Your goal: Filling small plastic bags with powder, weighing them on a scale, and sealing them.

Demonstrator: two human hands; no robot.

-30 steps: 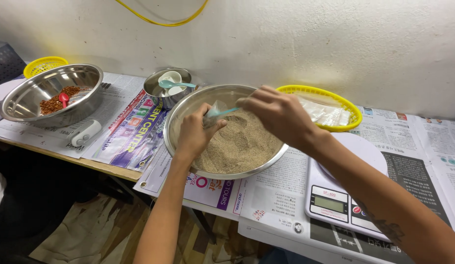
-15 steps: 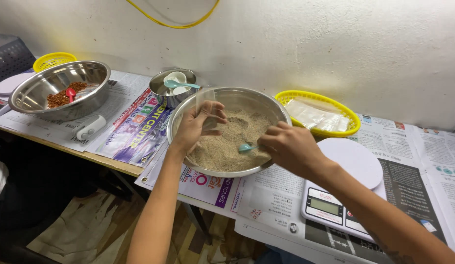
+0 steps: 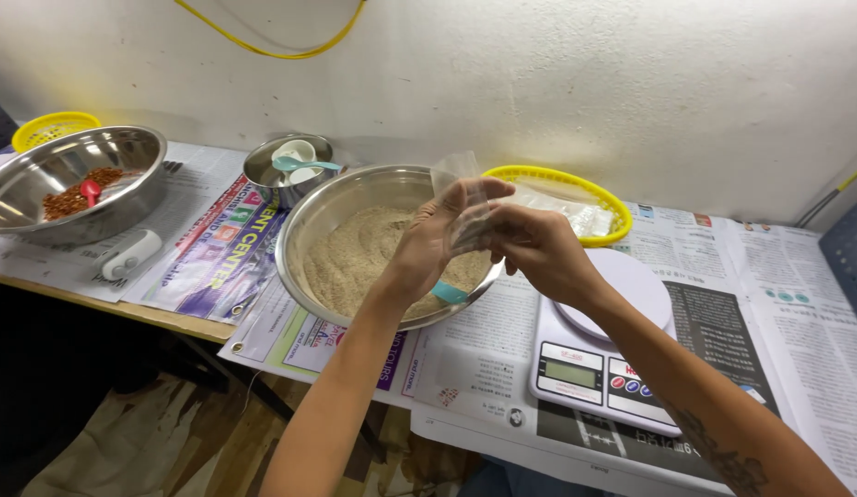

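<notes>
Both hands, the left hand [image 3: 427, 247] and the right hand [image 3: 532, 248], pinch a small clear plastic bag [image 3: 465, 204] above the big steel bowl [image 3: 304, 239] of beige powder [image 3: 355, 258]. The step seems to be sealing the bag; next it needs firm pressing along its top.

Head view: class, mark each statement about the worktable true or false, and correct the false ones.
1. Both hands hold a small clear plastic bag above the large steel bowl of beige powder. True.
2. The white digital kitchen scale carries a bowl. False: its platform is bare.
3. A red spoon lies in the steel bowl of reddish flakes. True.
4. The yellow plastic basket lies left of the powder bowl. False: right.
</notes>
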